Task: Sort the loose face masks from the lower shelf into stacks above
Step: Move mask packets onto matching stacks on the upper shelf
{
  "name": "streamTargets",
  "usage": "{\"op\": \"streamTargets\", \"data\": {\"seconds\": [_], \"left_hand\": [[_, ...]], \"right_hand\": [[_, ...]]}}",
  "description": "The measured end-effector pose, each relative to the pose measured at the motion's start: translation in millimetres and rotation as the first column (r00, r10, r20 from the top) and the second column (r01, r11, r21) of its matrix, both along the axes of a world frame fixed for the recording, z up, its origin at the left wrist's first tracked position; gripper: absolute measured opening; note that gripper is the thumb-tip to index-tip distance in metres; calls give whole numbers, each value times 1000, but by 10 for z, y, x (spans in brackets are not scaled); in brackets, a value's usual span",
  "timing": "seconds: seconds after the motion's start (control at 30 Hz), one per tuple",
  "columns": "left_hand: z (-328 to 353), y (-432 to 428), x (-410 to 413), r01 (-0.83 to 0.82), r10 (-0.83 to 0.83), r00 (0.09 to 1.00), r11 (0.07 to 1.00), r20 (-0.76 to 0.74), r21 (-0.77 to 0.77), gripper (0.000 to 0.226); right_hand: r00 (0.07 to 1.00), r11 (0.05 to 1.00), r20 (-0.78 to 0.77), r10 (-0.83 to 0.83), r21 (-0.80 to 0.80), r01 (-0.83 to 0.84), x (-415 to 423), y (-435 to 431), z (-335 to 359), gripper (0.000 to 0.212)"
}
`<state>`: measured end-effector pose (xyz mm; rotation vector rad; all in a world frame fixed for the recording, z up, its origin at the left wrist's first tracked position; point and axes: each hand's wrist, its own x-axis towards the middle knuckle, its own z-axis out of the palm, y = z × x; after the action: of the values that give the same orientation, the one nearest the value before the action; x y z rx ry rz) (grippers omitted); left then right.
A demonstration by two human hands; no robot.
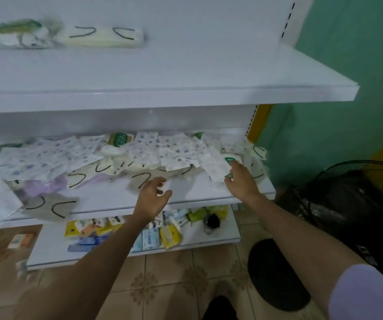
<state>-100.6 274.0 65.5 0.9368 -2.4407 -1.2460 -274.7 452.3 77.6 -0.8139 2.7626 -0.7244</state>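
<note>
Left grip (154, 196) hovers over the front of the lower shelf (107, 199), fingers loosely spread, holding nothing. Right grip (241, 181) touches a white dotted mask packet (217, 168) with a green tab; whether it pinches the packet cannot be told. Behind lie the loose masks (89, 155), jumbled: dotted white, cream with black loops, lilac. The upper shelf (186, 72) bears a cream stack (104, 38).

The masks (24, 33) on the top shelf (186, 72) are smeared by blur, and the leftmost runs off the left edge. The pile (93, 155) on the lower shelf (197, 190) is cut off there too. Whether the right hand (241, 181) pinches the green packet (229, 161) or only touches it cannot be told. The left forearm (107, 250) hides some packs (169, 234) on the bottom shelf (47, 250). A dark blurred thing (211, 221) beside them is unreadable. The fan (347, 204) runs past the right edge.
</note>
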Motion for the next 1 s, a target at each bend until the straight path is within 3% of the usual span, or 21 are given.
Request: {"op": "streamTargets", "data": {"seconds": [0.2,0.33,0.4,0.53,0.6,0.7,0.83,1.0], "left_hand": [[-477,200,-589,-225,211,974,917,78,328,27],[-690,402,-899,-380,402,910,712,101,591,8],[-775,481,-1079,-388,440,894,669,83,634,6],[-926,504,-1431,-270,278,959,855,48,443,22],[-1002,509,-1587,-213,205,977,894,63,395,32],[-1076,536,-1794,-152,107,985,905,133,397,44],[-1069,583,-2000,-187,162,982,812,95,553,40],[-888,529,-2012,-173,166,984,847,60,503,30]], "right_hand": [[982,996,171,-79,47,72,-662,162,-455,39],[966,999,257,-30,34,22,-965,245,-691,42],[961,1000,275,16,-10,-14,-1128,242,-808,42],[975,997,217,46,-63,-34,-1337,60,-1055,49],[978,997,204,51,-63,-39,-1355,1,-1140,53],[982,996,175,69,-69,-58,-1415,-21,-1226,59],[969,978,140,206,-54,-200,-1488,-106,-1183,57],[951,952,-67,301,83,-295,-1489,-248,-894,24]]}}
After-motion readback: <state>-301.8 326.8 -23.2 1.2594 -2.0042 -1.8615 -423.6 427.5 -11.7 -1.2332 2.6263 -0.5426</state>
